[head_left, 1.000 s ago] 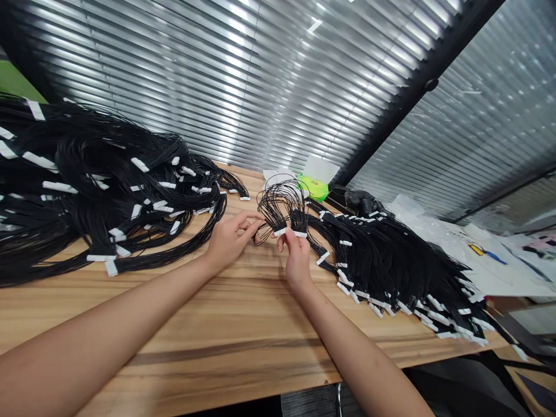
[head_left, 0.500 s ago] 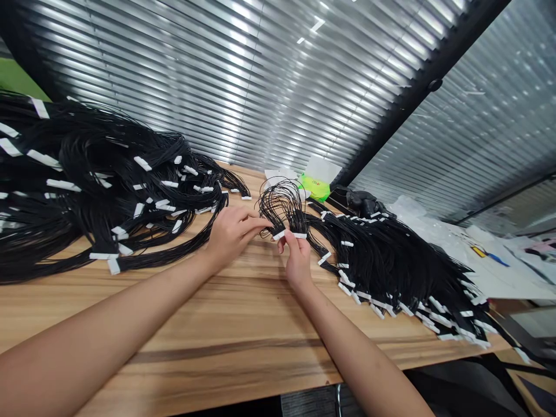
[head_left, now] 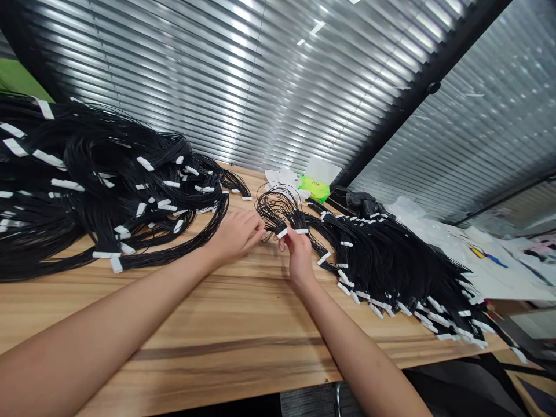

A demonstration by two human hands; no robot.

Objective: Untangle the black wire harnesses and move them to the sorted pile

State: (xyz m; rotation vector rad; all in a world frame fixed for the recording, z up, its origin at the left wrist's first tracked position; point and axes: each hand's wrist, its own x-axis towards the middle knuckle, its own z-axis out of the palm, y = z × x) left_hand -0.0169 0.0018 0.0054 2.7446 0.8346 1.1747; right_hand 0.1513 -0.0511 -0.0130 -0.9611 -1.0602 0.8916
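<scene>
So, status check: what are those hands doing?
Left hand pinching black wire bundle. Right hand gripping its white connectors. Left pile, right pile flank them on table.

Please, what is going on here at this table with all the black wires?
A person is working bare-handed at a wooden table. The right hand pinches a looped bundle of thin black wires at its white connectors. The left hand has its fingers on the same bundle; whether it grips is unclear. A big tangled heap of similar wires lies to the left, and a flatter pile spreads out on the right.
</scene>
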